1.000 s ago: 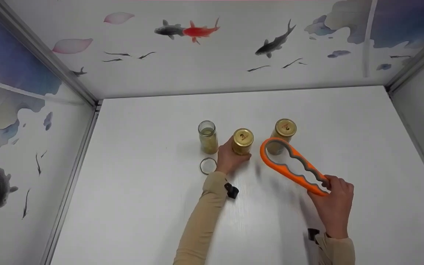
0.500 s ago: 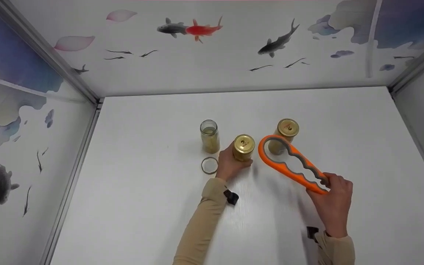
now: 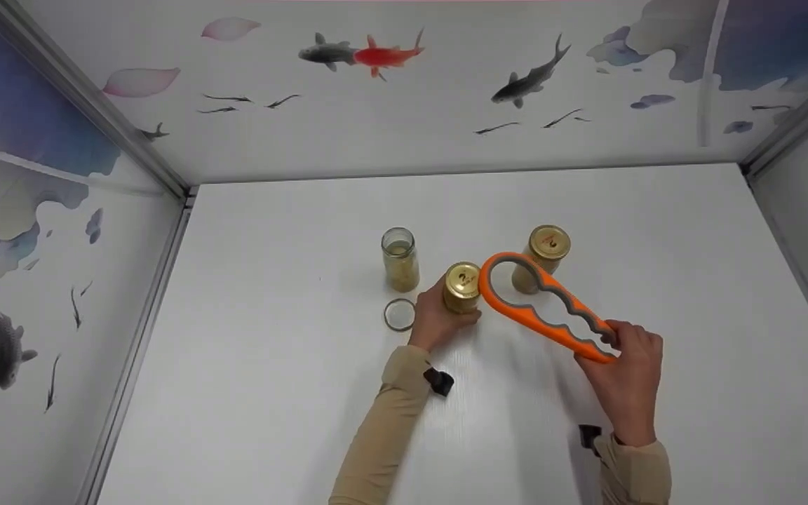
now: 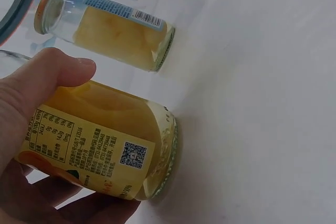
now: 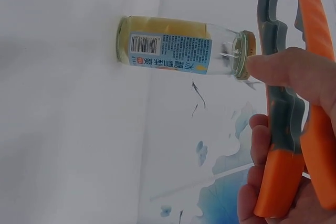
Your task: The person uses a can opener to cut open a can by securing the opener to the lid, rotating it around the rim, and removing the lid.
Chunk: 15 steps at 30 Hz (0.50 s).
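Observation:
My left hand [image 3: 439,319] grips a glass jar with a gold lid [image 3: 463,279]; its yellow label [image 4: 94,150] and fruit show in the left wrist view, thumb on one side and fingers round the other. My right hand [image 3: 627,375] holds an orange and grey jar opener [image 3: 541,321] by its narrow end. The opener's wide loop overlaps the edge of the gold lid in the head view and hangs above the table. Behind the loop stands a second lidded jar [image 3: 549,244], blue-labelled [image 5: 173,51] in the right wrist view.
An uncapped jar [image 3: 400,261] with pale contents stands left of the held jar. Its loose lid [image 3: 400,315] lies in front of it, close to my left hand. Printed panels [image 3: 271,147] wall the white table [image 3: 257,365] at the back and sides.
My left hand has brought the jar nearer to me. My right hand has moved the opener leftward, so its loop now meets the held jar's lid in the head view.

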Tool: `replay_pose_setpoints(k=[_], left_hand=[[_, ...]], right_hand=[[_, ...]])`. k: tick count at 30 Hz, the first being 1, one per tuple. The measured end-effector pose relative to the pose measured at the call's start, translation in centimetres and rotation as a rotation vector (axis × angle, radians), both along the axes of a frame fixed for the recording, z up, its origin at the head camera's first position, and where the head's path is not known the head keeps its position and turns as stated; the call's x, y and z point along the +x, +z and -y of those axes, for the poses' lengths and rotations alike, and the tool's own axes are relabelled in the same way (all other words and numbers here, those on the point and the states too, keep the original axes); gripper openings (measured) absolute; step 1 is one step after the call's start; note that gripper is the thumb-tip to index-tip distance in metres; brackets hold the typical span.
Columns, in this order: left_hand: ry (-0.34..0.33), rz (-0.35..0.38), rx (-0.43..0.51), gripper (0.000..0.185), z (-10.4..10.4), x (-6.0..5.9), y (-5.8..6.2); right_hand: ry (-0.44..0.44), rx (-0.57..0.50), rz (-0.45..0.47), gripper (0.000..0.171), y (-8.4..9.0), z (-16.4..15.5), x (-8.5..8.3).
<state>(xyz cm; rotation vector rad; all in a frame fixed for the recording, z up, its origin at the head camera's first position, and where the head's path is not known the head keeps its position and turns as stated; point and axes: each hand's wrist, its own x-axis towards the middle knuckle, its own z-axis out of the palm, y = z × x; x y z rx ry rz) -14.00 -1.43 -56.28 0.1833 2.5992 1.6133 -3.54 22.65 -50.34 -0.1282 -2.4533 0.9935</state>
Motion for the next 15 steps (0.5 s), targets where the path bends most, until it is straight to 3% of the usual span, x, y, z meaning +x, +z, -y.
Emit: replay_pose_setpoints(k=[9,15], left_hand=[[-0.047,-0.027,-0.031,0.062,-0.4,1.2,-0.2],[-0.033,0.020,-0.030,0.052,-1.2,2.4,0.1]], right_hand=[[0.041,0.012,-0.017,0.039,0.2,1.4,-0.5],[0.076,0.023,-0.027,0.040,0.1,1.9,-0.8]])
